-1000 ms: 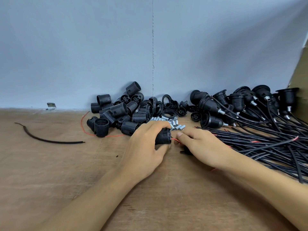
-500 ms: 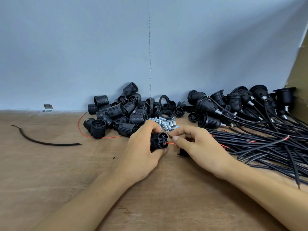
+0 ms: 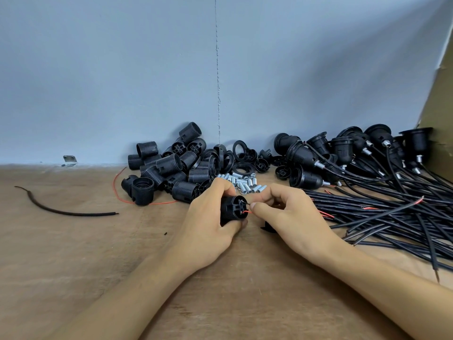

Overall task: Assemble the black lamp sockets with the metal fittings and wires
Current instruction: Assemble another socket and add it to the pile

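My left hand (image 3: 208,224) grips a black threaded lamp socket (image 3: 231,209) just above the table, its terminal end turned to the right. My right hand (image 3: 291,217) pinches the thin red and black wire ends (image 3: 248,212) right at that terminal end. A small black part (image 3: 268,227) lies on the table partly under my right hand. Loose black sockets (image 3: 169,170) are heaped behind my left hand, small silver metal fittings (image 3: 241,183) lie just beyond the hands, and a bundle of black wires (image 3: 382,214) spreads out on the right.
Assembled sockets with wires (image 3: 343,153) lean against the grey wall at the back right. Black rings and caps (image 3: 245,155) sit in the middle rear. A loose black cable piece (image 3: 66,209) and a red wire (image 3: 117,190) lie on the wooden table (image 3: 73,253) at left. A cardboard sheet (image 3: 438,123) stands at the far right.
My left hand has lifted and turned the socket so its terminal end faces right. My right hand has come up off the table and now pinches the wire ends at it.
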`<state>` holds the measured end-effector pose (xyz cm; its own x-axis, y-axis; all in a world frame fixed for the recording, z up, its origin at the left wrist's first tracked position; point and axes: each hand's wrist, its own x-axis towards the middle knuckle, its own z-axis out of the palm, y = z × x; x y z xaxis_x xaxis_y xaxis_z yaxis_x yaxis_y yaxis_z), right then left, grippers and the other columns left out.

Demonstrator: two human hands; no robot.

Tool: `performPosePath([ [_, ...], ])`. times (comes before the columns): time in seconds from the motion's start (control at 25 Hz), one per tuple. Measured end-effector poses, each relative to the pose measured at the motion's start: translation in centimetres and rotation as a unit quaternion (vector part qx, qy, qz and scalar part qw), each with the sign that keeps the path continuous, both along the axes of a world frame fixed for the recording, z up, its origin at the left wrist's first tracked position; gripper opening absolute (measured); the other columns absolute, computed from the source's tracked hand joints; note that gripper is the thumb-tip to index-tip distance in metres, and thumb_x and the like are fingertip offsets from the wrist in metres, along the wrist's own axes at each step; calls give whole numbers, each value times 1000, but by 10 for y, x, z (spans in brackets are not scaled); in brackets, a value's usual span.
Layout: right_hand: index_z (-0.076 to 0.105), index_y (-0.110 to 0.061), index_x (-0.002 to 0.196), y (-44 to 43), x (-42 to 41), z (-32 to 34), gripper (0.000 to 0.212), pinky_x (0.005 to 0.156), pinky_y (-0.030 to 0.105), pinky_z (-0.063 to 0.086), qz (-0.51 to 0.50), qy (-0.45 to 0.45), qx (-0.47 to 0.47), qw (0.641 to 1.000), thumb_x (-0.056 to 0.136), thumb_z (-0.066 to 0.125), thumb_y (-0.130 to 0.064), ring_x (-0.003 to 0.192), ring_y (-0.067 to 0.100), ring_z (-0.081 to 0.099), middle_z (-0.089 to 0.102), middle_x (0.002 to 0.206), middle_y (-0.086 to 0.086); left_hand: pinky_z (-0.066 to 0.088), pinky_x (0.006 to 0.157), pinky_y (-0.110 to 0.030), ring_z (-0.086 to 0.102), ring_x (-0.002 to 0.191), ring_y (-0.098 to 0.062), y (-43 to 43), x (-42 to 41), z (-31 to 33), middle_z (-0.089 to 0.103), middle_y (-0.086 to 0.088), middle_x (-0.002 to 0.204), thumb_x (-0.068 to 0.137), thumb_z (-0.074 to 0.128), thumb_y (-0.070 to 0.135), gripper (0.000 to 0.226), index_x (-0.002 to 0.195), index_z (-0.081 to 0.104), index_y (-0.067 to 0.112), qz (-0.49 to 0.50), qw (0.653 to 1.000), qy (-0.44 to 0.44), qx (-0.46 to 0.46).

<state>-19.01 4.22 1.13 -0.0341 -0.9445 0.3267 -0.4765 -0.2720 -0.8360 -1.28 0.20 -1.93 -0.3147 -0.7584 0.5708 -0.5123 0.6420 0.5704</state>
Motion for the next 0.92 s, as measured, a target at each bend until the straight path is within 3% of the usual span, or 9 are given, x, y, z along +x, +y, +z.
performPosePath([
  [0.24,68,-24,69,1,2,0,14,61,18,44,-23,6,-12,1000,79,71,-16,59,2,53,60,60,-12,36,72,-6,56,87,1,1,-1,2,59,19,92,73,78,19,45,95,45,40,-3,999,8,-37],
  [0.4,67,-26,69,3,3,-1,11,64,23,46,-39,27,-37,998,78,70,-20,63,9,58,64,65,-8,36,80,-5,54,93,4,1,-1,2,59,19,93,71,78,7,51,98,49,40,8,998,4,-66],
  [0.6,69,-27,76,4,1,-5,12,65,13,42,-42,93,-77,992,85,73,-20,72,5,60,65,68,-13,34,79,-3,53,91,5,0,0,2,57,18,94,70,80,4,52,98,53,38,17,996,-5,-88],
  [0.92,70,-25,81,3,1,-8,9,72,17,44,-45,115,-122,985,88,72,-20,77,7,60,64,69,-10,34,76,-3,51,87,9,2,0,2,53,22,91,74,81,6,38,98,60,26,4,996,-18,-86],
])
